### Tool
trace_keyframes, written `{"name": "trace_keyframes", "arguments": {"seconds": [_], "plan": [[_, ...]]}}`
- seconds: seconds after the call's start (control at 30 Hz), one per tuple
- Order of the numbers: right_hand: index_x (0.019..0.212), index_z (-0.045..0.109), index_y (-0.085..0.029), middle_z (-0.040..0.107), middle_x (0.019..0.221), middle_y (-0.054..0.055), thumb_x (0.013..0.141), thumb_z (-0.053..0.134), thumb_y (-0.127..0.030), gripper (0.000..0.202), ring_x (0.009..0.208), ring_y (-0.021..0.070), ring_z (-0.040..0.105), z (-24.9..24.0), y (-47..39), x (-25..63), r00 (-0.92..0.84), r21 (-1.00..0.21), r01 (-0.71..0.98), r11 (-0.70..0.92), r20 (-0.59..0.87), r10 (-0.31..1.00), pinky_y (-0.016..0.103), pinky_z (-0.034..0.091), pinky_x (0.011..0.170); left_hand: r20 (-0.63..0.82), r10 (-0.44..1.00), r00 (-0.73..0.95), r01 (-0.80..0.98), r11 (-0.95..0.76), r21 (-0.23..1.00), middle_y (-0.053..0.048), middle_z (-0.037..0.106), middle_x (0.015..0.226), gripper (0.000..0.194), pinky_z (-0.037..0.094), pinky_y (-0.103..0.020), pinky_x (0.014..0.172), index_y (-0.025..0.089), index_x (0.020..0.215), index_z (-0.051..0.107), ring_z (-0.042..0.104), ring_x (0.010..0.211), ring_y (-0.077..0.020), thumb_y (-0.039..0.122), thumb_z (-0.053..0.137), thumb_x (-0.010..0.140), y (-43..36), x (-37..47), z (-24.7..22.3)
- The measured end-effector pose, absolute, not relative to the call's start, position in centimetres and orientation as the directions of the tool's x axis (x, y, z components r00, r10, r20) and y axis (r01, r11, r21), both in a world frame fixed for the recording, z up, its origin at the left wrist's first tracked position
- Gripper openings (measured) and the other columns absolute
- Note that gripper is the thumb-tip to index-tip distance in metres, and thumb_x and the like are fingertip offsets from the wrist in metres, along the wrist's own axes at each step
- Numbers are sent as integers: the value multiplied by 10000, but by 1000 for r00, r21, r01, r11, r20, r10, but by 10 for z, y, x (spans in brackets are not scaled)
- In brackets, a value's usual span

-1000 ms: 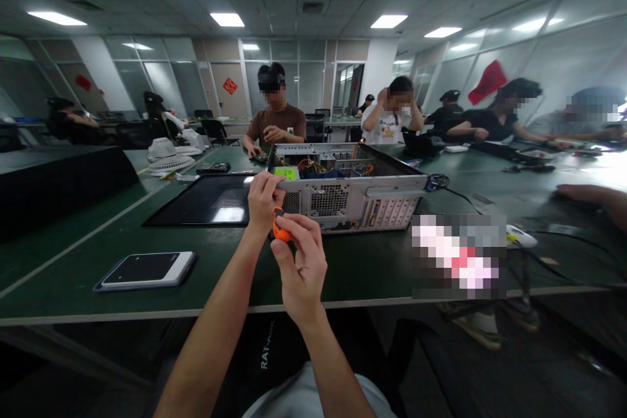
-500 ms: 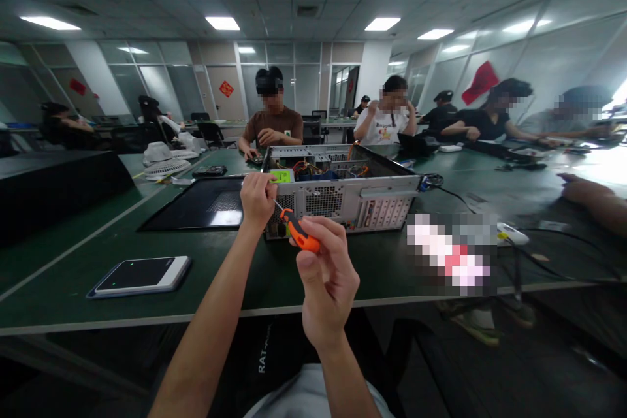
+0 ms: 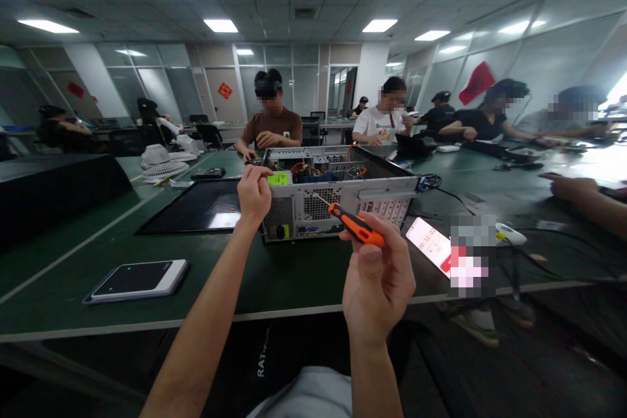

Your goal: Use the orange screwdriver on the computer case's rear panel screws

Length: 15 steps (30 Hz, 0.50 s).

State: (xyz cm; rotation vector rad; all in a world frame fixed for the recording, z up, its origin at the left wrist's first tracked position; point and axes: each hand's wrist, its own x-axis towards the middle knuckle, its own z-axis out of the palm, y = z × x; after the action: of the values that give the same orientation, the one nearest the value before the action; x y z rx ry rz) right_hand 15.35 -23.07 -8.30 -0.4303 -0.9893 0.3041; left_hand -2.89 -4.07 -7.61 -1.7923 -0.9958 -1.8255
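An opened desktop computer case (image 3: 377,185) lies on its side, its rear panel toward me and wires showing inside. My left hand (image 3: 255,196) has its fingers curled closed over the left corner of the case, beside a power supply with a yellow-green label (image 3: 278,179). What its fingertips touch is hidden behind the hand. Between the thumb and fingers of my right hand (image 3: 379,274) is an orange and black screwdriver (image 3: 355,223). Its shaft points up and left, with the tip in front of the rear panel's fan grille.
Left of the case lies a black side panel (image 3: 196,209). A white-edged flat device (image 3: 137,278) sits at the front left, a lit phone (image 3: 427,243) at the right. Cables trail from a white adapter (image 3: 509,235). Several people sit around; one person's hand (image 3: 571,188) reaches in from the right.
My right hand has moved right with the screwdriver, taking its tip away from the case's left corner. My left hand stays at that corner.
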Motion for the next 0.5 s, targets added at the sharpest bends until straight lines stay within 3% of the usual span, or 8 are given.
{"name": "trace_keyframes", "arguments": {"seconds": [0.3, 0.5], "plan": [[1136, 761, -285, 655, 1123, 63, 943, 682, -332, 214, 953, 187, 650, -81, -229, 168, 565, -480, -66, 875, 704, 430, 335, 600, 763, 980, 155, -127, 706, -680, 199, -33, 548, 715, 264, 458, -322, 697, 220, 706, 588, 551, 706, -195, 79, 408, 837, -46, -34, -67], [1115, 757, -277, 647, 1121, 58, 944, 677, -335, 198, 928, 175, 654, -83, -226, 174, 600, -507, -49, 860, 674, 432, 324, 604, 753, 999, 26, -34, 728, -684, 43, -65, 555, 827, 226, 448, -390, 772, 226, 717, 629, 539, 817, -231, 108, 477, 836, -59, -33, -78]]}}
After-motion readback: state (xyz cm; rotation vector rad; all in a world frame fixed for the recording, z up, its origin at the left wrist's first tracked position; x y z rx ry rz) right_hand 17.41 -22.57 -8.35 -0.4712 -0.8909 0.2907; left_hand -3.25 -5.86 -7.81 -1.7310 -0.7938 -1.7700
